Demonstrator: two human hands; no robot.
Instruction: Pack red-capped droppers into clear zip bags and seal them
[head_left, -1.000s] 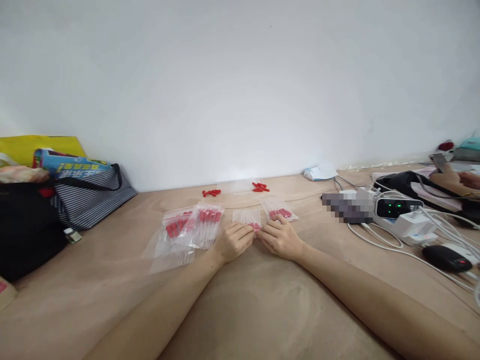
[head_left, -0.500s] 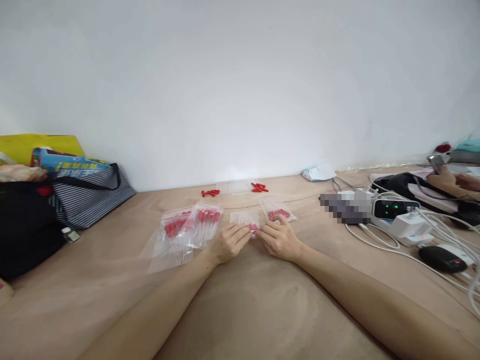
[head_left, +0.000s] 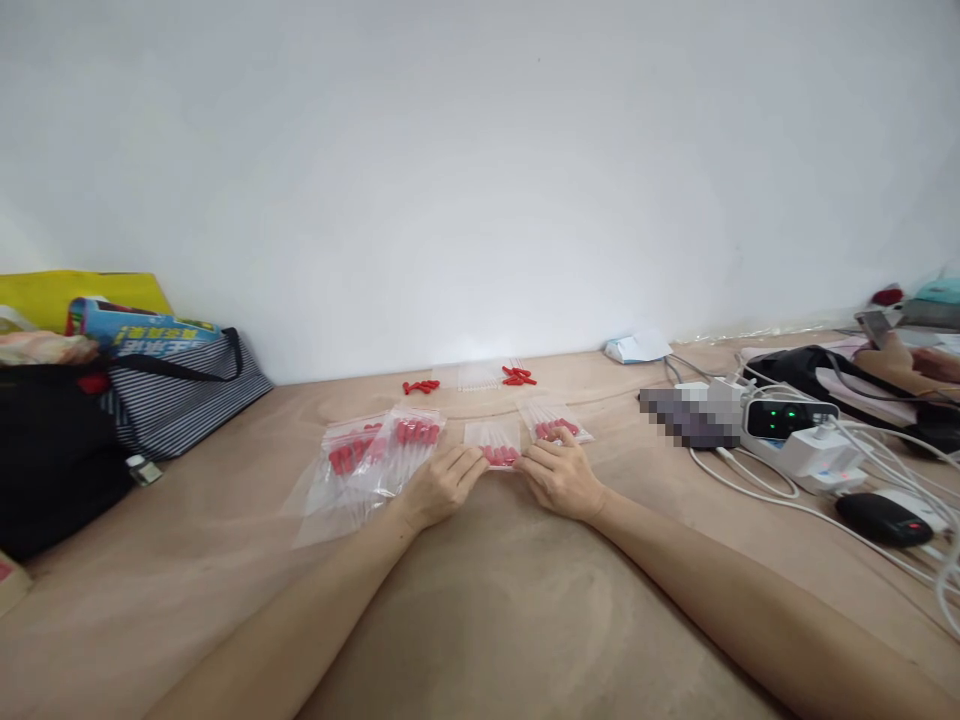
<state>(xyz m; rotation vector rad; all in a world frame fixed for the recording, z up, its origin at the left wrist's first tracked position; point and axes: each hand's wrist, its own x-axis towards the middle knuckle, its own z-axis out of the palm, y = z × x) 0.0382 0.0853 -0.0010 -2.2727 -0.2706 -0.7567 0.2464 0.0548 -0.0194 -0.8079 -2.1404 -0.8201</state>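
Observation:
A small clear zip bag [head_left: 493, 438] of red-bulbed droppers lies flat in front of me, its near edge between my two hands. My left hand [head_left: 442, 485] is closed at its left near corner, fingertips pinching the edge. At the right near corner my right hand [head_left: 559, 478] also pinches the bag, one finger slightly raised. Just beyond the right hand rests another bag of droppers [head_left: 551, 418]. Overlapping filled zip bags [head_left: 367, 455] are spread left of my left hand. Red bulbs show through the plastic; the thumbs are mostly hidden.
Loose red bulbs [head_left: 421, 387] and a second group of red bulbs [head_left: 519, 376] lie by the wall, with clear tubes [head_left: 480, 375] between. A striped bag [head_left: 195, 390] stands left. Cables, a white charger [head_left: 821, 455] and a person's hand [head_left: 896, 355] with a phone are right.
My left hand has slid left along the near edge of the bag, exposing more red bulbs. My right hand has stayed almost in place.

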